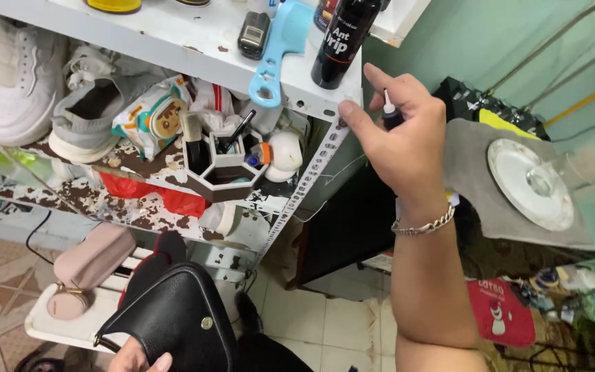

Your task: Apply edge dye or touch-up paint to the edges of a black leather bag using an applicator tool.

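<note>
Fingers of right hand [401, 134] clasp a small dropper bottle [390, 114]; left hand [136, 358] grips black bag [177, 324].

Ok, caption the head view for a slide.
Right hand lifts a small dropper bottle beside a cluttered metal shelf; left hand holds a black handbag.

On the top shelf [173, 34] a comb [277, 52] lies between a small remote-like device [253, 34] on its left and an upright bottle [342, 41] on its right. On the shelf below, sneakers [18, 76] stand left of a wipes packet [149, 114], with a hexagonal organizer [222, 165] before it. Right of the rack, a dish [528, 182] rests on a cloth [476, 179]. A handbag [173, 324] sits lowest, before a pouch [87, 265].
</note>
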